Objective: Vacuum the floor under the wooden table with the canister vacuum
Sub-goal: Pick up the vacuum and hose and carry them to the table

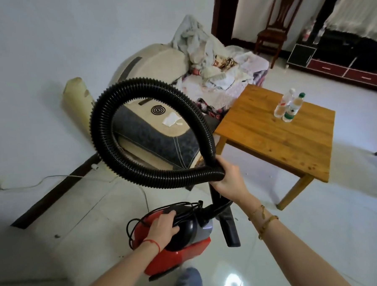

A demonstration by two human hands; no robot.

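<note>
Red canister vacuum (180, 250) on the tiled floor (319, 234), left of the wooden table (278, 131). Left hand (163, 227) grip closed over its top; right hand (226, 178) grip closed on looped black hose (152, 131). Two bottles (288, 107) on tabletop.

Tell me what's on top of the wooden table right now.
Three plastic water bottles stand together near the wooden table's far side. The rest of the top is bare; nothing covers it.

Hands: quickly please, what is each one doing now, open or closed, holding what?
Left hand: closed on the top of the red canister vacuum.
Right hand: closed around the looped black hose.
</note>
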